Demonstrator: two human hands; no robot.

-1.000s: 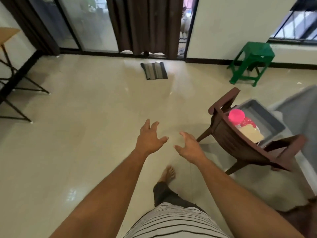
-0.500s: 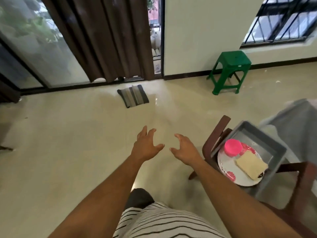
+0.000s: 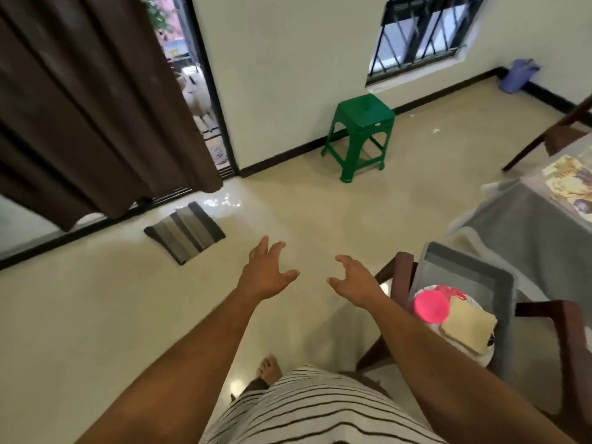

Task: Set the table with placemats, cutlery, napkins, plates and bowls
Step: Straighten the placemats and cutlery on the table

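Both the left hand point(image 3: 267, 277) and right hand point(image 3: 354, 283) hang spread and empty, so fetching seems underway: next, reach toward four o'clock for the plate point(image 3: 461, 341) in the grey tray point(image 3: 480, 277).

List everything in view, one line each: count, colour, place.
tray: one, grey, on the brown chair at right
chair: one, brown wood, under the tray
plate: one, white with red, in the tray
bowl: one, pink, on the plate
napkin: one, cream, on the plate
table: one, grey cloth, far right
stool: one, green, by the wall
mat: one, grey striped, on the floor
curtain: one, brown, left
left hand: open, empty
right hand: open, empty
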